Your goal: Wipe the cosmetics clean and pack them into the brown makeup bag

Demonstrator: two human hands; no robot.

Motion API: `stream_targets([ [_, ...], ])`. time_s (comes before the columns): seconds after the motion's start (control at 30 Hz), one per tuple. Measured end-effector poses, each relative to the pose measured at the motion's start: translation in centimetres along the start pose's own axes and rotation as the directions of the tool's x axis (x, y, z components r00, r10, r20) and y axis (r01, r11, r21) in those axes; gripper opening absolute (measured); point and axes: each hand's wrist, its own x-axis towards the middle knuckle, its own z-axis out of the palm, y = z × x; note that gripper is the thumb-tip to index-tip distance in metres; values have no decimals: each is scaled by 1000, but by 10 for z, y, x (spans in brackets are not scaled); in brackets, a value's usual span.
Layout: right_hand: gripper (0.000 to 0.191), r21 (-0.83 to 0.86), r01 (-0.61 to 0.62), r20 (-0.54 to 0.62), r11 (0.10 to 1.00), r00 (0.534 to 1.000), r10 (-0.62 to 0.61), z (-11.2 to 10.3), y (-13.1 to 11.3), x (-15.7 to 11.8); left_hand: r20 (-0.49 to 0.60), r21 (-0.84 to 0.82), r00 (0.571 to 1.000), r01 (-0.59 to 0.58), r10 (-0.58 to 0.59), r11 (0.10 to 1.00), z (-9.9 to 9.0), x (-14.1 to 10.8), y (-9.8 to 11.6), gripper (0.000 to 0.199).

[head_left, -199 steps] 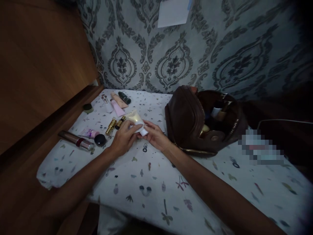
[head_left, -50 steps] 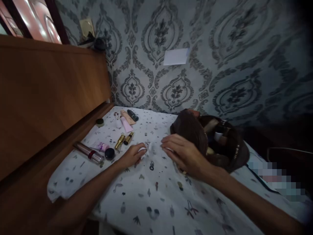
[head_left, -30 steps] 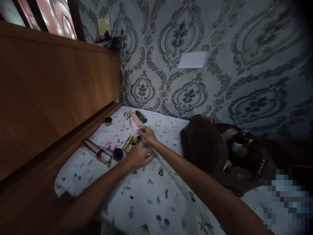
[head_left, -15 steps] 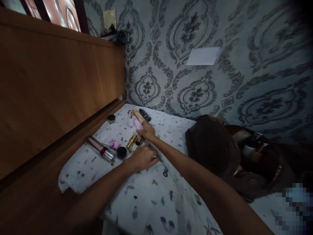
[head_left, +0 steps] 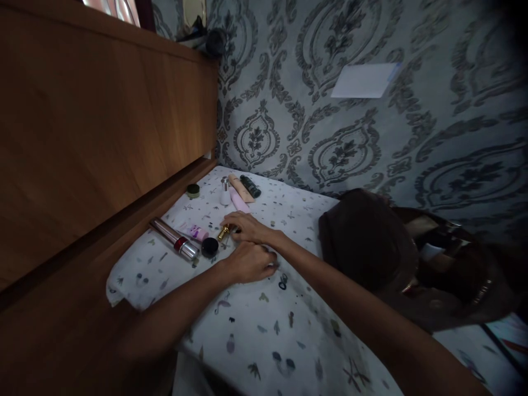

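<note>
My right hand (head_left: 247,226) reaches over a gold lipstick tube (head_left: 223,233), its fingers curled onto the tube and partly hiding it. Just in front, my left hand (head_left: 252,262) is closed, and anything inside it is hidden. A round black lidded pot (head_left: 210,247) lies left of my left hand. Beside the pot are a pink-and-purple tube (head_left: 195,231) and a long metallic cylinder with a red band (head_left: 175,240). Beyond my right hand lie a pink tube (head_left: 238,201), a beige tube (head_left: 241,188), a dark green tube (head_left: 250,186) and a small white-and-silver bottle (head_left: 225,191).
A patterned white cloth (head_left: 264,330) covers the surface. An open dark brown bag (head_left: 367,242) stands on the right with items inside. At the left rises a wooden panel (head_left: 107,110); a small dark green-lidded jar (head_left: 193,190) sits near it. Patterned wallpaper (head_left: 289,121) is behind.
My right hand has let go of the pink tube, which now lies beside the beige one, and has come back to the gold lipstick. My left hand stays closed nearby.
</note>
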Motion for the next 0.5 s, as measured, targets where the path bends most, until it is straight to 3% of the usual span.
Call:
stream_targets([
  [0.17,22,-46,-66,36,997,997,68,-5,-11,3,0,-51,1000,-5,5,999,2,-1,-4,21],
  [0.23,17,4,-88,-44,996,995,88,-7,-15,2,12,-76,1000,-11,12,997,4,-1,-6,19],
  [0.3,19,146,-88,-227,985,967,120,-10,-17,-3,13,-98,1000,-24,26,995,6,-1,-7,17],
  [0.4,24,407,-54,-494,912,826,270,-18,-16,-14,-41,-160,999,-24,17,987,6,0,-7,11],
  [0.5,31,634,-36,-551,772,679,485,-22,-16,-37,-220,-311,969,36,-108,950,0,2,-8,4],
])
